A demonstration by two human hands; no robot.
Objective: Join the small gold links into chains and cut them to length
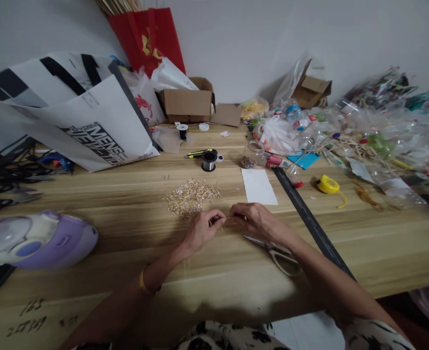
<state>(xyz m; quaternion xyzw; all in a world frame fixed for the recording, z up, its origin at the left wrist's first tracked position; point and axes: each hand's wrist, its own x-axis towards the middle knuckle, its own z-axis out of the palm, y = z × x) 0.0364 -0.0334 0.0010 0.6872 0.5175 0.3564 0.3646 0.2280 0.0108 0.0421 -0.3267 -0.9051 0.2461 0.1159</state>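
Note:
Over the wooden table (127,253), my left hand (205,227) and my right hand (256,218) face each other with a small gap between the fingertips. Both are closed in a pinch. Something thin and faint seems to lie between them, too fine to name. Just beyond my left hand spreads a loose pile of small gold and silver beads (190,197). Scissors (278,255) lie partly under my right forearm, their blades pointing toward my hands. A white sheet of paper (259,187) lies beyond my right hand.
Spools of wire (209,161), a utility knife (198,153) and a glass jar (253,154) stand farther back. A yellow tape measure (328,184) and plastic bottles (382,141) fill the right. At left are a purple-and-white device (57,240), pliers (6,192) and a large paper bag (90,126).

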